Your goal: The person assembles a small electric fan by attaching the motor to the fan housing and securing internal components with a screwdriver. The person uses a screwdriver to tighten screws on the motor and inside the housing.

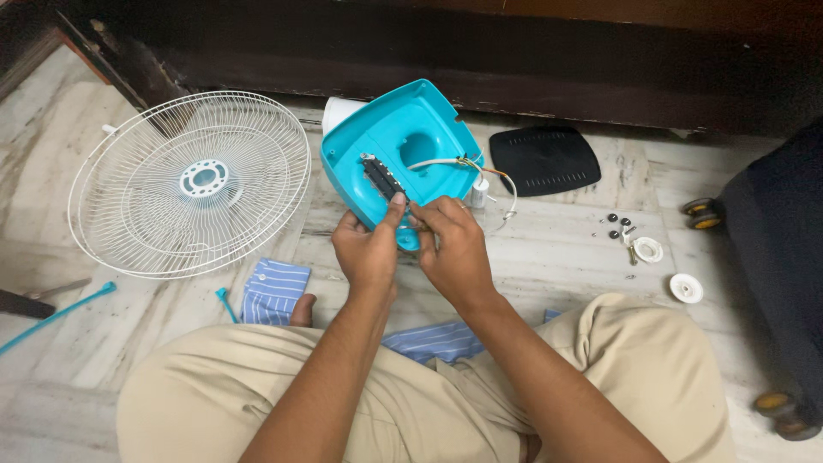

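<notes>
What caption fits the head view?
Both hands hold a turquoise fan housing beside a white fan grille.

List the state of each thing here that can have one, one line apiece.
Turquoise fan housing: opened, inside facing up, wires exposed.
Black switch strip: seated in the housing, left thumb on it.
Left hand: gripping the housing's near edge.
Right hand: fingertips pinched at the housing's edge.
White fan grille: detached, flat on the floor.
Black cover plate: off, lying on the floor.
Screws: removed, loose on the floor.
</notes>
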